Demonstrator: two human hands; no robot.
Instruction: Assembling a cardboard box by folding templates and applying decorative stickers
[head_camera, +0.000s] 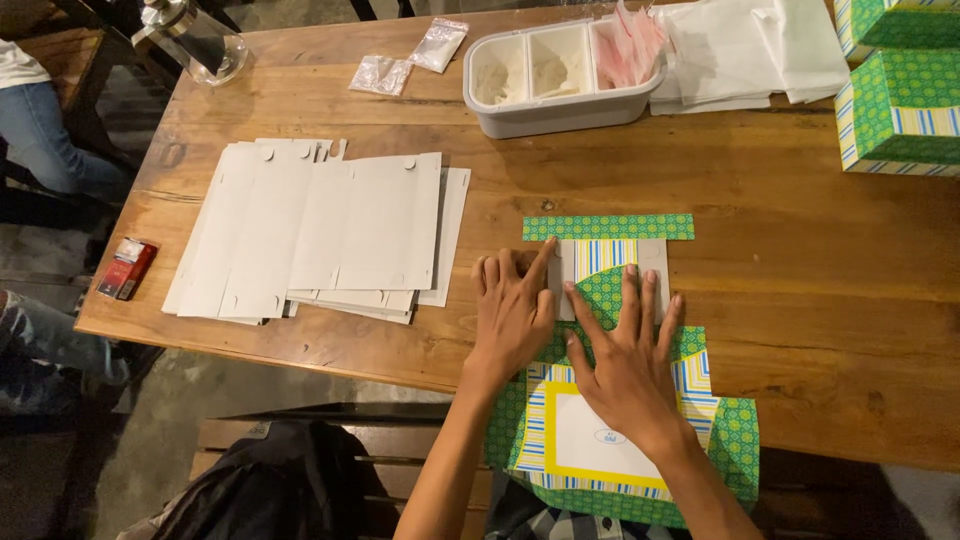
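flat glossy green-patterned carton blank hangs over bench edge | left hand, right hand pressing it, palms flat, nothing clutched | bare wood to the right

I see my two arms come up from the bottom of the view. Both arms are bare all the way down, with no sleeves on them. My left hand has no glove, no ring and no watch. My right hand is bare too, with nothing on the wrist or the fingers. The nails on both hands are short and plain, with no paint. The arms look thin and long. Low down, between my arms, I see a small bit of checked cloth in dark and light squares, which I wear.
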